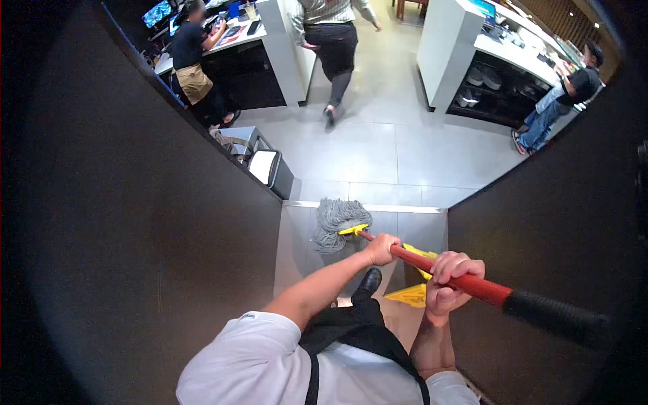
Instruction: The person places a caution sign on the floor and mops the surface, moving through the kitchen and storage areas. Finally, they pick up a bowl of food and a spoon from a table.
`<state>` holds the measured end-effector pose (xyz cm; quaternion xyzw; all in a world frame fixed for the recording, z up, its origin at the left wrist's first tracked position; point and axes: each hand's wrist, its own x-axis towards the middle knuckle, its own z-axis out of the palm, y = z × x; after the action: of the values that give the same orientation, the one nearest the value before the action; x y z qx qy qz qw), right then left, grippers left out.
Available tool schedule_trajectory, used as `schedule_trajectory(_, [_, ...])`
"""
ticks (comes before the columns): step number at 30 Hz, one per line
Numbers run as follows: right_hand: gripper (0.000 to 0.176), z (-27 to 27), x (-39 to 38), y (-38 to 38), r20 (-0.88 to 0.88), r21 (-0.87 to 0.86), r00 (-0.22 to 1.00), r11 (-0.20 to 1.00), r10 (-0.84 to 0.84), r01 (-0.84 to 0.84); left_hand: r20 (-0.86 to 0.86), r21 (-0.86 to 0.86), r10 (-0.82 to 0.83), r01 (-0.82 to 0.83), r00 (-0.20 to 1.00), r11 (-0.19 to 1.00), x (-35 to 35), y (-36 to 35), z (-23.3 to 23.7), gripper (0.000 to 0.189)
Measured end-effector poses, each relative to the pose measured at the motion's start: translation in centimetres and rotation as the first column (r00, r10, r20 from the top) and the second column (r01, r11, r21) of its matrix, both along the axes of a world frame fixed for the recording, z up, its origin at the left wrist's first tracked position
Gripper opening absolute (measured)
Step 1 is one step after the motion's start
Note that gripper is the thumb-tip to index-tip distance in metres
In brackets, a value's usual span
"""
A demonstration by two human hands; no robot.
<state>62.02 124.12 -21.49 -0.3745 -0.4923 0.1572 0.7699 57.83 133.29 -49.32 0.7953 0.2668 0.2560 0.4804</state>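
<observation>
A mop with a red handle [482, 290] slants from a black grip at the lower right to a yellow clamp [353, 229]. Its grey string head [334, 214] lies spread on the tiled floor, by a metal threshold strip. My left hand [383, 249] is wrapped round the lower part of the handle. Higher up, my right hand [455, 278] has its fingers closed round the same handle. Partly behind the handle and my right hand is a yellow object [407, 295] on the floor, whose full shape is hidden.
Dark walls [169, 223] flank me on both sides. A bin [280, 174] stands past the left wall. Beyond are two white counters [283, 50], a person [331, 40] walking, a person [192, 61] at the left counter and another [563, 94] at the right.
</observation>
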Motion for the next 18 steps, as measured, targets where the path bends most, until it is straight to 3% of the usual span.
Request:
schedule_trajectory(2, [0.045,0.8,3.7,2.0,-0.009,-0.017,0.998,0.998,0.066,-0.066,0.052,-0.046,0.17,-0.167,0.984,0.985,2.1,0.0,1.0,0.023])
schedule_trajectory(6, [0.035,2.2,13.1,5.3,-0.035,-0.141,0.996,0.986,0.084,-0.089,0.087,-0.08,0.286,-0.279,0.954,0.957,11.1,1.5,0.8,0.023])
schedule_trajectory(7, [0.036,3.0,15.0,6.0,0.014,-0.154,0.997,0.985,0.078,-0.075,0.003,-0.151,0.222,-0.219,0.975,0.964,12.8,2.2,2.3,0.025])
schedule_trajectory(9, [0.039,5.1,15.7,7.8,0.063,-0.166,0.979,0.966,-0.192,0.2,0.005,-0.28,0.037,-0.034,0.999,0.959,15.1,3.8,4.1,0.029])
schedule_trajectory(10, [0.04,5.3,16.4,7.9,0.042,-0.19,0.98,0.962,-0.193,0.198,0.063,-0.287,-0.105,0.118,0.993,0.951,15.7,5.0,3.9,0.03])
schedule_trajectory(11, [0.041,5.2,17.6,7.5,0.02,-0.22,0.98,0.955,-0.2,0.2,-0.045,-0.252,-0.226,0.208,0.973,0.945,16.1,6.0,4.3,0.031])
schedule_trajectory(13, [0.04,4.5,19.2,7.2,0.03,-0.211,0.98,0.957,-0.196,0.198,-0.025,-0.19,-0.276,0.266,0.961,0.945,16.4,6.8,4.0,0.028])
schedule_trajectory(14, [0.04,4.4,19.4,7.1,0.047,-0.222,0.976,0.951,-0.211,0.216,0.034,-0.194,-0.222,0.224,0.974,0.955,16.5,6.2,3.8,0.021])
schedule_trajectory(15, [0.039,4.3,19.4,7.0,0.058,-0.23,0.971,0.943,-0.233,0.24,0.014,-0.127,-0.187,0.187,0.982,0.974,16.6,5.9,3.6,0.015])
schedule_trajectory(17, [0.038,3.4,19.5,6.7,0.063,-0.218,0.982,0.957,-0.18,0.189,-0.063,-0.161,-0.176,0.164,0.982,0.973,15.2,5.7,3.4,0.014])
schedule_trajectory(18, [0.038,2.9,18.6,6.7,0.001,-0.218,0.984,0.96,-0.177,0.173,-0.077,-0.079,-0.224,0.218,0.971,0.973,13.7,6.1,2.9,0.013])
